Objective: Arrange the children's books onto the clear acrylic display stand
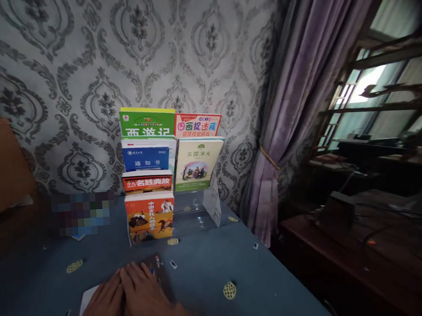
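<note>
At the lower part of the view, my left hand (104,302) and my right hand (142,290) lie flat side by side, touching each other, with fingers pointing forward. Both rest on a dark-covered book (165,279) on the table, and they hide most of it. A white edge or page (86,299) shows to the left of my left hand. Beyond the hands stands a clear tiered book rack (213,203). Its left column carries an orange book (150,217) lowest, then a red book (147,182), a blue booklet (146,157) and a green book (147,121).
In the rack's right column a cream book (198,163) leans before a red-and-white picture book (198,124). A blue patterned cloth covers the table (204,264). A brown box (4,165) is at left, a purple curtain (287,109) and dark cabinet (333,255) at right.
</note>
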A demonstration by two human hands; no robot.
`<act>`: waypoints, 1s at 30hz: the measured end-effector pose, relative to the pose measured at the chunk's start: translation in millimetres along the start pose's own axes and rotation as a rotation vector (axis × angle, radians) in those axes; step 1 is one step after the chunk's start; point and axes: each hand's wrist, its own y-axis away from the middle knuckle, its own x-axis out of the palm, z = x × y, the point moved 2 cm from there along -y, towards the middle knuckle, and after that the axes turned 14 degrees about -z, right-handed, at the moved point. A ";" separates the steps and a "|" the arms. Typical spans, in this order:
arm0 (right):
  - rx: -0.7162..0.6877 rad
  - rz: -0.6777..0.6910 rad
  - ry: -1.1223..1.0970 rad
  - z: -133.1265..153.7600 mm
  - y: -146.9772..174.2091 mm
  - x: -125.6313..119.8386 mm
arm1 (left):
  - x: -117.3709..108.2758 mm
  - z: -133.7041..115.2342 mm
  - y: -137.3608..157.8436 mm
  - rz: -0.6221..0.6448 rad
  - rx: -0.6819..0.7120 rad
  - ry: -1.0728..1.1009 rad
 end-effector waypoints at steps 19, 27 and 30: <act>0.228 0.019 -0.038 -13.3 28.6 -37.2 | -1.5 3.0 8.2 0.359 -0.214 -0.026; 0.258 0.042 -0.091 -9.6 27.2 -43.4 | -32.7 12.0 16.1 0.601 -0.407 -0.028; 0.248 0.038 -0.087 -8.8 27.3 -45.6 | -37.8 11.7 22.3 0.607 -0.458 -0.029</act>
